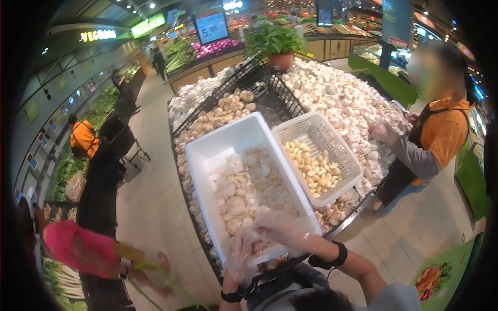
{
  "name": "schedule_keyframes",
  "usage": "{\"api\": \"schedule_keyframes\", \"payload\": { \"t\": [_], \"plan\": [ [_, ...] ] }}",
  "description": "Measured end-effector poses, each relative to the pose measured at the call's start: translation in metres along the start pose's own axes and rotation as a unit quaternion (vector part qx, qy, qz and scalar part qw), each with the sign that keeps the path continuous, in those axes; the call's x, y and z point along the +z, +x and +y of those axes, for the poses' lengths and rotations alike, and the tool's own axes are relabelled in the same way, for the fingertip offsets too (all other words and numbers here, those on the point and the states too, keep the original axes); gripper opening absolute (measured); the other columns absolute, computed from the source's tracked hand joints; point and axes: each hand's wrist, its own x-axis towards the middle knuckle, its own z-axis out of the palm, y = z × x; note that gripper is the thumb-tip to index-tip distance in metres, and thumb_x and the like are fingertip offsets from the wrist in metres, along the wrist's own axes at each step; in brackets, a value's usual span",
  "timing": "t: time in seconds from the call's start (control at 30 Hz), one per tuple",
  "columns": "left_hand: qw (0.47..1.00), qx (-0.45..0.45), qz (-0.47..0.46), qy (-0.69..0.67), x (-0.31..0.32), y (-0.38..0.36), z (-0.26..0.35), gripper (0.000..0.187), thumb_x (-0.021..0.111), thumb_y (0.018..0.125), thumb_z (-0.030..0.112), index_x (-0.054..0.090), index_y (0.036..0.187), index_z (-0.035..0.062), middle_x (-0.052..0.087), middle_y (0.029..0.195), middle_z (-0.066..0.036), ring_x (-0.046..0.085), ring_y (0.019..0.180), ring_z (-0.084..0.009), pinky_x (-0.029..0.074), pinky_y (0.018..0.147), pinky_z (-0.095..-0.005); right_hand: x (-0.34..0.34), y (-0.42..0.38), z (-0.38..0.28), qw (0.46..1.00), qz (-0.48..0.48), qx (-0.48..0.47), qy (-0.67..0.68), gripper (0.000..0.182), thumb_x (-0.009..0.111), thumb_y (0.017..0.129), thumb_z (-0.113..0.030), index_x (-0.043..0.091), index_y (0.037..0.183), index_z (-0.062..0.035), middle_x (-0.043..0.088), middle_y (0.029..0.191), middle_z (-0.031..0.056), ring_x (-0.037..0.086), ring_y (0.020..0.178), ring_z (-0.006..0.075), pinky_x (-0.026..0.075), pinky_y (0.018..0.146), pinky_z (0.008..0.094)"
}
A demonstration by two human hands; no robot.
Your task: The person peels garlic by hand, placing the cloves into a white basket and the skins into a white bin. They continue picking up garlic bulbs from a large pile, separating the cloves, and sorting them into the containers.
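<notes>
Both of my hands wear clear plastic gloves and meet over the near end of a white tub [194, 150]. My left hand [241, 253] has its fingers curled; whatever lies in them is too blurred to name. My right hand [282, 229] reaches across from the right, its fingers bent toward the left hand's fingertips, and its grip is hidden by glove and blur. Garlic bulbs [236, 206] and loose papery skins [259, 171] lie in the tub, just beyond my hands. Against the tub's right side stands a white perforated basket [346, 161] with peeled garlic cloves [314, 168] in it.
Heaped garlic [332, 98] surrounds the tub on the stand. Black crates [282, 96] and a potted plant [280, 61] stand at the far end. A co-worker in orange [446, 135] works on the right, gloved hand at the heap. A person in pink [78, 249] is at the left.
</notes>
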Motion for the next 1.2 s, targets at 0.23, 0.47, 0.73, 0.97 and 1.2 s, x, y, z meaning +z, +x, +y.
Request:
{"api": "schedule_keyframes", "payload": {
  "t": [0.23,0.47,0.73,0.97,1.2],
  "plan": [
    [0.972,-0.102,0.068,-0.198,0.002,0.0,0.023,0.017,0.047,0.101,0.019,0.047,0.112,0.0062,0.051,0.083,-0.001,0.046,0.07,-0.0064,0.042,0.063,-0.0214,0.008,0.005,-0.018,0.991,0.023,0.127,-0.026,0.02,0.066,0.082,-0.013,0.069,0.101,-0.0075,0.064,0.078,0.0121,0.061,0.073,0.028,0.047,0.065,0.0364],
    [0.97,-0.077,0.065,-0.221,0.004,0.003,0.013,0.017,0.046,0.1,0.015,0.046,0.115,0.0052,0.051,0.084,-0.001,0.046,0.071,-0.0058,0.042,0.063,-0.0212,0.011,0.004,-0.012,0.988,0.007,0.155,-0.002,0.018,0.064,0.084,-0.015,0.067,0.099,-0.0045,0.062,0.077,0.0156,0.06,0.074,0.0308,0.046,0.067,0.0385],
    [0.984,-0.088,0.078,-0.132,0.007,0.003,0.012,0.014,0.047,0.1,0.014,0.047,0.11,0.0049,0.047,0.078,0.001,0.046,0.069,-0.0053,0.042,0.061,-0.0215,0.012,-0.003,-0.011,0.99,-0.044,0.105,-0.088,0.015,0.065,0.077,-0.016,0.057,0.075,-0.0029,0.057,0.073,0.015,0.058,0.073,0.0324,0.044,0.066,0.0422],
    [0.992,-0.064,0.024,-0.111,0.004,0.002,-0.011,0.022,0.053,0.097,0.016,0.047,0.115,0.0053,0.047,0.086,0.002,0.046,0.074,-0.0054,0.042,0.063,-0.0208,0.011,-0.013,-0.003,0.998,0.005,0.059,-0.035,0.019,0.067,0.075,-0.018,0.063,0.09,-0.006,0.059,0.078,0.0126,0.058,0.076,0.0314,0.045,0.066,0.0407],
    [0.985,-0.104,0.002,-0.141,-0.007,-0.008,0.014,0.026,0.047,0.099,0.015,0.045,0.124,0.0085,0.053,0.103,0.0,0.055,0.089,-0.0111,0.048,0.071,-0.0269,0.014,-0.01,-0.01,0.984,-0.094,0.1,-0.117,0.023,0.063,0.078,-0.019,0.063,0.098,-0.0067,0.059,0.081,0.0137,0.058,0.079,0.0334,0.046,0.067,0.0426]
  ]
}}
